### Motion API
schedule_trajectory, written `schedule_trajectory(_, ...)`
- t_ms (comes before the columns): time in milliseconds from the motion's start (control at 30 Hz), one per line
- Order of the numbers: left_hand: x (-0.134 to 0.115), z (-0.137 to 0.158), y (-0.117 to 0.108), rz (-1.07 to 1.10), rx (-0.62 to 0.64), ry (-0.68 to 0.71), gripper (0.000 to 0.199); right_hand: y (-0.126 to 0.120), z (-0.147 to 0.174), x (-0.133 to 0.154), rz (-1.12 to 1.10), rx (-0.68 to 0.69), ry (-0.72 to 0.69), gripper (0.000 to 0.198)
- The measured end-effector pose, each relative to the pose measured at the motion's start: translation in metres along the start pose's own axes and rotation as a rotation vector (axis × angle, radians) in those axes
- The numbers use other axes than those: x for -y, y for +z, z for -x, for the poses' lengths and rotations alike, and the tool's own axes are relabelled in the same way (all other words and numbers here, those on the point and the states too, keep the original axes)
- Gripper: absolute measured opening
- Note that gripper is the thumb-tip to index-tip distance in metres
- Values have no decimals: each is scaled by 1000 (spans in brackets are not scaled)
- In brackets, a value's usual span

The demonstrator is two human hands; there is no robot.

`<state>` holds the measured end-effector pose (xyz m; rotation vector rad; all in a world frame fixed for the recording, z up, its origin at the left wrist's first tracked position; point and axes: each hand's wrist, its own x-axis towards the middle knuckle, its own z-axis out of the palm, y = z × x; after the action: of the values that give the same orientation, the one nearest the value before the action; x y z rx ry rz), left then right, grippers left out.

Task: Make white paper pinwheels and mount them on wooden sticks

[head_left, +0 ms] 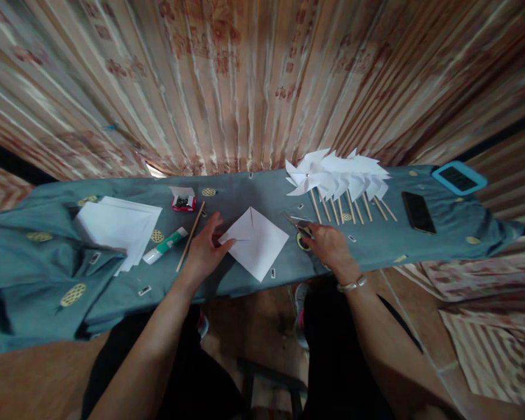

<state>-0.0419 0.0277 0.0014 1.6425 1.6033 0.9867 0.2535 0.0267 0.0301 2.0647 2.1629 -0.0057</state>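
A square white paper (262,248) lies flat in front of me, turned like a diamond, with slits running inward from its top and left corners. My left hand (203,248) is at the paper's left corner. Its fingers are apart, and the thumb rests on or just over the edge. To the right of the sheet, my right hand (330,245) closes around a pair of scissors (298,226), blades pointing up and left. A ringed yellow-green and dark part shows below the blades. Part of the handles is hidden by the fingers.
White paper pinwheels (336,175) on wooden sticks overlap in a row at the back right. A phone (419,212) and a blue-framed device (460,177) lie beyond. Leftward are a wooden stick (190,236), glue tube (165,245), red pin box (184,200) and paper stack (118,227).
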Motion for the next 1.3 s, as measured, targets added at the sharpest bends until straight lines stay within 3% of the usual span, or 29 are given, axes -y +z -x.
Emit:
schedule_trajectory(100,-2,3,-1,-274,-88,295,46,1,0,4,-90,-163,-37,21)
schedule_trajectory(233,-6,23,26,-379,159,591,33,8,5,31,-314,-341,-349,29)
schedule_trajectory(300,-4,32,40,-440,234,594,34,14,8,48,-360,-326,-494,35)
schedule_trajectory(400,2,38,47,-491,283,549,35,20,12,66,-306,-259,-548,38)
schedule_trajectory(633,6,37,40,-485,328,507,35,24,9,70,-232,-213,-555,35)
schedule_trajectory(800,1,35,41,-491,314,478,32,26,3,66,-368,-257,-565,35)
schedule_trajectory(967,-11,31,39,-451,292,455,32,27,-2,66,-522,-317,-548,36)
schedule_trajectory(1300,-37,22,36,-359,237,456,15,13,3,65,-522,-416,-491,35)
